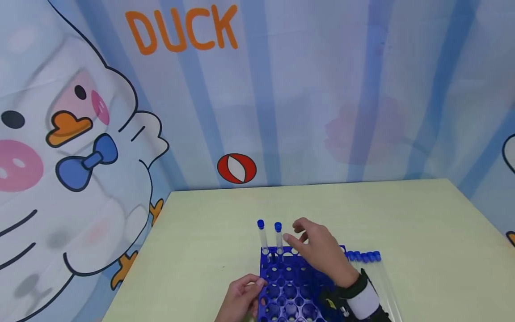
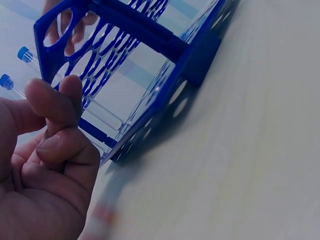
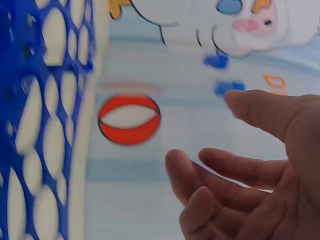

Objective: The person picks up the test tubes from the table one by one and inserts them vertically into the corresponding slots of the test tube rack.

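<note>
Clerk: State of each grip?

Inspector: Right hand [image 1: 319, 250]: grip spread, thumb apart from the fingers, holding nothing. It hangs above the far side of the blue rack [image 1: 295, 260], just beside one capped tube [image 1: 279, 240]; no contact is evident. Left hand [image 1: 243, 293]: grip pinching the rack's left edge between thumb and fingers.

Clerk: Tubes?

Inspector: That one and its neighbour [image 1: 263, 237] stand nearly upright in the rack's far row, at the left end. A row of lying tubes [image 1: 387, 286] is on the desk [image 1: 201, 250] along the rack's right side, blue caps at the far end.

Clerk: Risks?

Inspector: In my judgement, the spread thumb could knock the closest standing tube if the hand swings left or drops. Should the left pinch slacken, a push could slide the rack. The lying tubes, being round, could roll if the right forearm brushes them.

Clerk: Obstructions?

Inspector: The right wrist's strap [image 1: 364, 302] and forearm hide the rack's right-hand holes from the head view. A printed backdrop [image 1: 306, 67] hangs behind the desk, well apart from the work.
</note>
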### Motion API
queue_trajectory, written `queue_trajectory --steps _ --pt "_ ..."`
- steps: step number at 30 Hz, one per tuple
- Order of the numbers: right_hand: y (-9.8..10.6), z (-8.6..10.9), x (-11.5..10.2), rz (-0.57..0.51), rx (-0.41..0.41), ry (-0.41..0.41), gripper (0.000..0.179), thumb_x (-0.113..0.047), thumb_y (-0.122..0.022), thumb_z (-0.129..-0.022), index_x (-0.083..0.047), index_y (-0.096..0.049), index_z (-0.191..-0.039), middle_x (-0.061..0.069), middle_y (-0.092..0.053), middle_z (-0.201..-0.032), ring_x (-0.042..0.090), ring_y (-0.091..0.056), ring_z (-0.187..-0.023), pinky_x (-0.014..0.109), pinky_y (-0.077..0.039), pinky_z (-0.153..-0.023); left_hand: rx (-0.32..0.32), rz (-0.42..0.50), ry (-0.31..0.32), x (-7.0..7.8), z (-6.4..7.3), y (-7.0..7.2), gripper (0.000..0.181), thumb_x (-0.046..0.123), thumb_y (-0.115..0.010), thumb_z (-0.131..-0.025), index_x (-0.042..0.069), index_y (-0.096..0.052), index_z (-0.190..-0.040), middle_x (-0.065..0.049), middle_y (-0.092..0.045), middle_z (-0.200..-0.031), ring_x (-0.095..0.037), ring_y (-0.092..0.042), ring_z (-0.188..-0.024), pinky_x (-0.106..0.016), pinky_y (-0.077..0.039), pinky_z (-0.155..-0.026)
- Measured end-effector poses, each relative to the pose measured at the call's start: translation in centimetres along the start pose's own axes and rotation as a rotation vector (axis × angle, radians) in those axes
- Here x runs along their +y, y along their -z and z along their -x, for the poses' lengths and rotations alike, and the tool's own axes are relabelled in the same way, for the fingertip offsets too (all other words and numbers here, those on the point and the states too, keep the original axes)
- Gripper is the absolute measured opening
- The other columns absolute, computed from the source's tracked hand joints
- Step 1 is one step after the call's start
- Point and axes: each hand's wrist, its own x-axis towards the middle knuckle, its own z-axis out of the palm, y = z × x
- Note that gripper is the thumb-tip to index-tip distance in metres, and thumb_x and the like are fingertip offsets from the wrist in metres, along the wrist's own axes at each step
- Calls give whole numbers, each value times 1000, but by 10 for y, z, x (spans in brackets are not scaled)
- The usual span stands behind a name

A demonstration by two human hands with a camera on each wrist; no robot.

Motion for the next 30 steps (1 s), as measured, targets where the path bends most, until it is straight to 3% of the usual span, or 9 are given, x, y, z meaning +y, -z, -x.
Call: queue_trajectory --steps 5,9,12,16,20,22,30 --pt "40 2 19 44 89 17 25 -30 -60 -90 -8 -62 -102 4 -64 -89 14 -58 -75 29 -48 -63 3 9 14 1 1 1 39 24 -55 -93 -13 -53 -107 0 -60 -64 -5 -45 -43 -18 -41 -43" --pt "74 8 44 80 100 -33 26 -29 -58 -91 -5 -62 -100 6 -64 -86 16 -58 -74 32 -48 -62 15 -2 28 1 2 3 38 26 -55 -93 -10 -55 -106 0 -61 -65 -6 -46 -44 -18 -42 -44" --pt "97 16 66 105 33 -116 24 -24 -58 -90 -1 -61 -98 7 -62 -83 17 -57 -71 32 -47 -59 23 -6 46 1 3 4 37 28 -55 -92 -7 -57 -105 -1 -61 -66 -6 -47 -45 -18 -42 -44" --pt "116 25 94 120 -141 -236 19 -19 -55 -91 -1 -59 -89 5 -57 -74 17 -51 -62 31 -40 -53 17 -4 45 1 3 4 38 28 -55 -93 -8 -56 -106 -1 -61 -66 -7 -47 -44 -18 -42 -44" --pt "122 29 111 91 -343 -338 16 -16 -55 -88 -3 -57 -79 3 -49 -64 16 -38 -54 32 -32 -51 13 0 46 -2 2 5 39 28 -55 -93 -8 -56 -106 -1 -62 -65 -7 -46 -43 -19 -42 -43" --pt "121 30 116 87 -406 -374 16 -15 -55 -86 -3 -56 -75 2 -46 -60 15 -34 -52 31 -31 -50 16 1 58 -2 1 6 39 30 -55 -92 -7 -57 -105 -1 -62 -65 -6 -47 -43 -19 -42 -43" --pt "108 31 131 109 -422 -488 29 -7 -57 -79 -11 -45 -53 -3 -32 -48 10 -19 -46 26 -23 -46 22 -2 83 -3 1 3 38 32 -57 -91 -4 -58 -104 -1 -62 -65 -6 -47 -44 -18 -43 -44"
